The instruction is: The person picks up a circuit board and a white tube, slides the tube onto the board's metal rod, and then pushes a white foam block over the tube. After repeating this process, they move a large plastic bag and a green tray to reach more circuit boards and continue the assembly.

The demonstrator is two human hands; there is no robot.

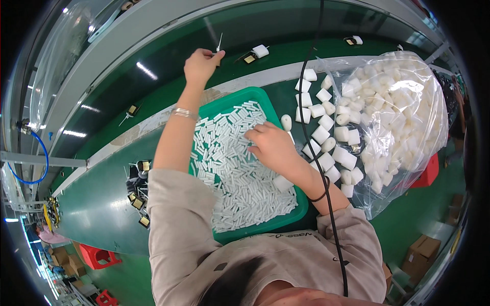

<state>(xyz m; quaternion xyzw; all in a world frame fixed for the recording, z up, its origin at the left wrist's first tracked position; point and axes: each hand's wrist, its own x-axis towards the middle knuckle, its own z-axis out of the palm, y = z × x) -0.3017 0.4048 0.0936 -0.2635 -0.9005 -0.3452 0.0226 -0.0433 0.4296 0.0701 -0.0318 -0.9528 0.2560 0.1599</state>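
My left hand point(200, 66) reaches over the far strip of the bench, its fingers pinched on a small dark part with thin metal prongs point(221, 41). Much of that part is hidden behind the fingers. Over the green tray point(267, 104), my right hand point(271, 145) is bent down at a heap of short white tubes point(250, 191). Its thumb and forefinger curl close together, and what they hold, if anything, cannot be made out. Below that palm shows a white block-shaped cap point(282, 183); I cannot tell whether the hand touches it.
To the right, loose white caps point(320, 134) lie beside a clear plastic bag point(403, 112) full of more. A black cable point(304, 102) hangs across the view. Dark parts point(137, 200) cluster left of my arm. Others, two with white caps point(260, 51), lie on the far strip.
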